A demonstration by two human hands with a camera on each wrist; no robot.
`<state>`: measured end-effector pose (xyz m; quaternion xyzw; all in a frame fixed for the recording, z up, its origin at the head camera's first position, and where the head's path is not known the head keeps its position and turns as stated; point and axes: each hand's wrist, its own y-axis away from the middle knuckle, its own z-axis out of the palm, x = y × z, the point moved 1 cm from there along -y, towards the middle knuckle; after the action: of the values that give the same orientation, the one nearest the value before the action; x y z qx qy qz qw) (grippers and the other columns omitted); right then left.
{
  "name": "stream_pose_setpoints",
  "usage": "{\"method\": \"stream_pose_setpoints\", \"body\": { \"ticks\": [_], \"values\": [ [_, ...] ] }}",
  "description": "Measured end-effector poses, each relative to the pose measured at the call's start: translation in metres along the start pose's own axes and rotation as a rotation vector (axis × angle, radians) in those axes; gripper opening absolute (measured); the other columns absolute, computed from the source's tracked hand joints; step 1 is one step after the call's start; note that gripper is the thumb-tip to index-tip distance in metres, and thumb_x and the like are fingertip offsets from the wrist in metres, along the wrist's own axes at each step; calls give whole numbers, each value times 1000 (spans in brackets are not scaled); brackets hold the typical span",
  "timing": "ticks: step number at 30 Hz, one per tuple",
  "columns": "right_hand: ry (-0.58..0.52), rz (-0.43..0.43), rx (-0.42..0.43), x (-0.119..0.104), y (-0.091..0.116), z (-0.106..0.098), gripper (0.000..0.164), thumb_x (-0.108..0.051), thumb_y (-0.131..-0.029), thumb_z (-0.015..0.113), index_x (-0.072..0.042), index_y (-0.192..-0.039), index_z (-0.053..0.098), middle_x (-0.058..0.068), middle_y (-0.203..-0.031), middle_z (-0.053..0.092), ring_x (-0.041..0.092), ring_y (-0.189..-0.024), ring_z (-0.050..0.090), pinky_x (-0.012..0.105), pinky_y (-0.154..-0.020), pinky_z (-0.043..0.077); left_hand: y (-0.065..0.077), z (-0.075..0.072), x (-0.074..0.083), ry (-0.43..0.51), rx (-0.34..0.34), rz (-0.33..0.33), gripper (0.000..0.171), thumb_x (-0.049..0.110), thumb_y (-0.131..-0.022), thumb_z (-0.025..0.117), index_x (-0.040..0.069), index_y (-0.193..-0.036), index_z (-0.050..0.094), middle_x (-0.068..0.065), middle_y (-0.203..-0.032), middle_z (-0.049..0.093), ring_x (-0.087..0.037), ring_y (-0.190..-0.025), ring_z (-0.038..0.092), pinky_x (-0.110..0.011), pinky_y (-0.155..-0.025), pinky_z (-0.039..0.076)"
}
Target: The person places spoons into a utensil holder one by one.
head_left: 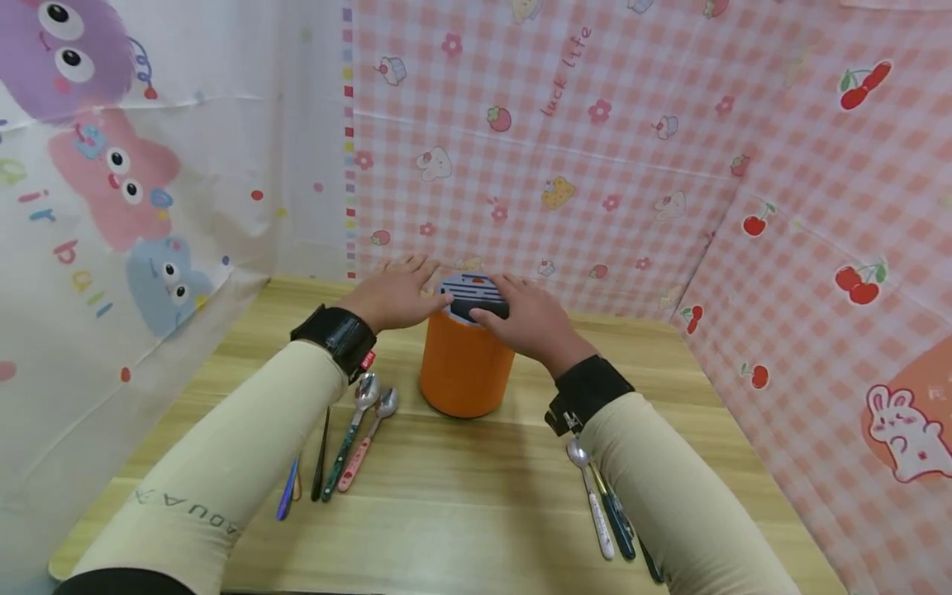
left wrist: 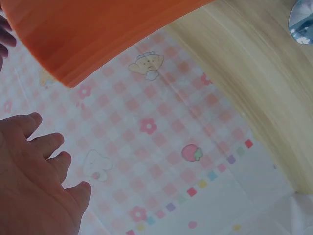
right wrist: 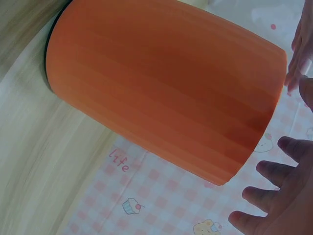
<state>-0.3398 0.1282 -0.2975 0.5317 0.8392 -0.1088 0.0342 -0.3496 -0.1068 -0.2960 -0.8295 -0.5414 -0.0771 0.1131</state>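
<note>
An orange cylinder (head_left: pixel 466 365) stands upright on the table, its light top (head_left: pixel 476 289) marked with dark slots and a larger dark opening. At the top's left edge is my left hand (head_left: pixel 396 294), palm down, fingers straight and spread, thumb pointing to the top. On the other side my right hand (head_left: pixel 534 318) stretches over the right edge, its thumb in front of the dark opening. Both wrist views show extended fingers around the orange wall (right wrist: pixel 166 83) and rim, gripping nothing. Whether the fingertips touch the top, I cannot tell.
Left of the cylinder lie a green-handled spoon (head_left: pixel 352 438), a pink-handled spoon (head_left: pixel 368 438), a dark slim utensil (head_left: pixel 321 454) and a blue handle (head_left: pixel 287 491). A white-handled spoon (head_left: pixel 592 500) and dark-handled utensils (head_left: pixel 620 522) lie right, partly under my forearm. Patterned cloth walls (head_left: pixel 483 198) surround the table.
</note>
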Motion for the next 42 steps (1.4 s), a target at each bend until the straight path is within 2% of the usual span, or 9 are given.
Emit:
{"method": "stream_pose_setpoints", "body": {
  "ticks": [7,11,14,17,20,24,29,34,42],
  "values": [
    [-50,-50,13,-8,27,7,72,-58,-99,52,-19,-158,36,8,-161,37,36,-150,28,57,-116,29,37,-8,0,-102,-22,54,74,55,-104,43,10,-160,26,-16,-167,20,-36,-155,12,-58,-122,1],
    [-65,-150,85,-23,48,-10,50,-45,-101,59,-15,-141,58,6,-143,58,33,-142,40,54,-113,36,64,-27,15,-121,57,69,57,41,-104,51,8,-151,46,-14,-155,44,-35,-146,36,-54,-122,19],
    [-87,-267,111,-43,65,-16,30,-34,-101,62,-14,-120,73,3,-116,72,26,-115,58,45,-98,49,90,-38,28,-56,75,69,35,34,-104,54,10,-125,67,-8,-125,67,-28,-115,61,-46,-103,45],
    [-118,-366,65,-64,80,-12,20,-27,-101,64,-15,-109,77,-3,-99,73,15,-89,62,35,-80,53,111,-38,37,3,11,101,27,28,-104,53,13,-91,70,-1,-84,64,-19,-76,58,-36,-74,49],
    [-120,-432,6,-81,88,2,15,-27,-100,65,-19,-105,77,-9,-91,71,7,-80,62,30,-73,53,129,-26,37,-13,-83,156,31,21,-104,55,14,-75,61,3,-66,46,-14,-61,45,-32,-65,41],
    [-90,-464,-57,-94,88,37,11,-28,-99,66,-23,-97,76,-15,-83,69,4,-73,60,26,-69,51,146,6,24,-49,-181,173,29,16,-102,60,14,-73,60,6,-64,41,-10,-59,39,-27,-62,37],
    [-163,-403,-201,-107,88,84,13,-27,-97,68,-21,-97,79,-15,-80,68,5,-70,58,24,-67,49,161,47,2,-4,-326,41,34,22,-100,65,15,-68,54,7,-63,38,-9,-55,36,-25,-54,30],
    [-271,-295,-328,-117,87,118,13,-27,-97,68,-20,-99,79,-14,-81,66,7,-74,57,24,-70,48,171,72,-8,23,-428,-54,35,26,-98,67,16,-67,54,7,-61,43,-9,-52,40,-25,-50,32],
    [-354,-247,-347,-128,94,147,16,-18,-98,63,-18,-97,78,-11,-83,67,9,-79,59,25,-73,48,181,96,-4,22,-485,-184,35,33,-94,72,12,-69,59,0,-64,58,-13,-54,54,-29,-52,43]
  ]
}}
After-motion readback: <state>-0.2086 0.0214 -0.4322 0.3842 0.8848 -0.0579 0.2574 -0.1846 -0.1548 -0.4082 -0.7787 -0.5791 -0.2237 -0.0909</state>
